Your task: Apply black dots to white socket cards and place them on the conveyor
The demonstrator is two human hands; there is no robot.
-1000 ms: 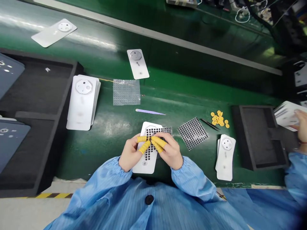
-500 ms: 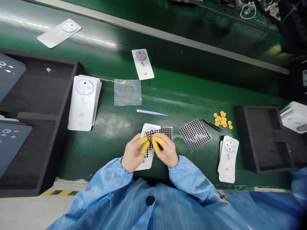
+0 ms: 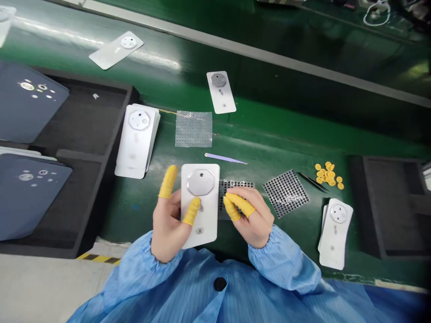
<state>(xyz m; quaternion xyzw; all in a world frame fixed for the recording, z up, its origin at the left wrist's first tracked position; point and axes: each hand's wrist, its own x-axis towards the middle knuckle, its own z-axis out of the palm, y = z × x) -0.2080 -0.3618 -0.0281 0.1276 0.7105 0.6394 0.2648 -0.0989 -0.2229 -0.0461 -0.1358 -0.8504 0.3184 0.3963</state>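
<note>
My left hand (image 3: 171, 220), with yellow finger cots on thumb and index finger, holds a white phone back cover (image 3: 208, 220). The thumb presses on its face and the index finger sticks up beside it. The cover has an octagonal silver camera plate and faint grey marks. To its right, my right hand (image 3: 252, 217) has two yellow-cotted fingertips pinched together. Whatever is between them is too small to make out. Under and behind that hand lies a sheet of black dots (image 3: 247, 185), partly covered. Another dotted sheet (image 3: 286, 194) lies further right.
Purple tweezers (image 3: 225, 158) and a bubble-textured clear sheet (image 3: 194, 130) lie ahead. Black tweezers (image 3: 313, 182) and yellow finger cots (image 3: 326, 174) are at right. White covers are stacked left (image 3: 138, 148) and right (image 3: 336, 237). Black trays (image 3: 111, 148) (image 3: 370, 211) flank the table.
Both hands were together over the cover, fingers on a dotted sheet. Now they are apart, the left has lifted the cover, and the sheet lies by the right hand. The view has shifted left.
</note>
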